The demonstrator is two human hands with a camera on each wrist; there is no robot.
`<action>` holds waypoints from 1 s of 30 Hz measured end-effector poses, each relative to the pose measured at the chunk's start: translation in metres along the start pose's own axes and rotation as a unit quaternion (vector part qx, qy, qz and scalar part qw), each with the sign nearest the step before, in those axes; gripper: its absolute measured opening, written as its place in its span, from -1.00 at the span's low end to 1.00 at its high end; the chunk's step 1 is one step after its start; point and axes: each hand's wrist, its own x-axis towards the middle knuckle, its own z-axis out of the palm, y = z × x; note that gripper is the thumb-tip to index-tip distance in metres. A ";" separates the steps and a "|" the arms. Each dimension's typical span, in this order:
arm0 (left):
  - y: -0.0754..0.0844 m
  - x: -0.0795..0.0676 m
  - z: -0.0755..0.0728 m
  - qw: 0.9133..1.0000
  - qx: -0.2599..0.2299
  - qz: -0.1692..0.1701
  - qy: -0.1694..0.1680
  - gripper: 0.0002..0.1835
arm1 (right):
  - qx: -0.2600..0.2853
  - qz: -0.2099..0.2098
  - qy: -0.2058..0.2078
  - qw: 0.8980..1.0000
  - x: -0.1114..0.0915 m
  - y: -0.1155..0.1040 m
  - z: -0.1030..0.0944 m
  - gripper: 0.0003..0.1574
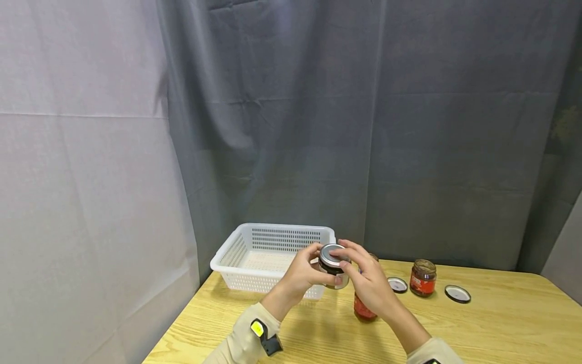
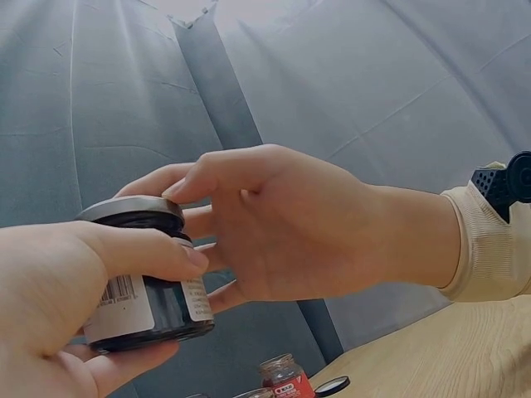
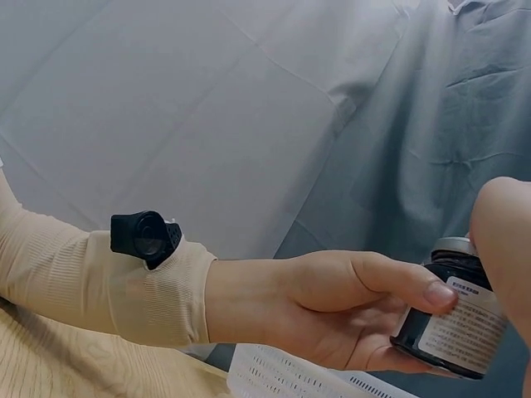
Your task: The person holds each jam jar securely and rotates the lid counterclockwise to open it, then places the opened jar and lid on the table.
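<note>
In front of the basket my left hand (image 1: 295,275) grips a small dark glass jar (image 2: 172,307) by its sides, its thumb across a white printed label. The jar is held off the table, nearly upright. A silver lid (image 1: 328,248) sits on its top. My right hand (image 1: 370,285) has its thumb at the lid's edge and a finger over its top. Its other fingers reach behind the jar, and their contact is partly hidden. Beneath the right hand stands a red-labelled jar (image 1: 364,309), mostly covered by that hand.
A white perforated plastic basket (image 1: 254,280) stands at the left on the wooden table (image 1: 500,323). To the right is an uncovered red-labelled jar (image 1: 423,283), with one loose lid (image 1: 397,285) beside it and another lid (image 1: 457,293) farther right. A grey curtain (image 1: 291,151) hangs behind.
</note>
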 end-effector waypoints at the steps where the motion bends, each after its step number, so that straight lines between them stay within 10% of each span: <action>1: 0.000 0.000 0.000 1.000 -0.001 0.000 -0.001 -0.39 | 0.002 0.000 0.003 1.000 0.000 0.000 0.000 -0.66; 30: -0.001 0.001 0.001 1.000 -0.005 -0.002 -0.006 -0.43 | -0.073 -0.020 0.055 0.996 0.002 0.004 0.010 -0.78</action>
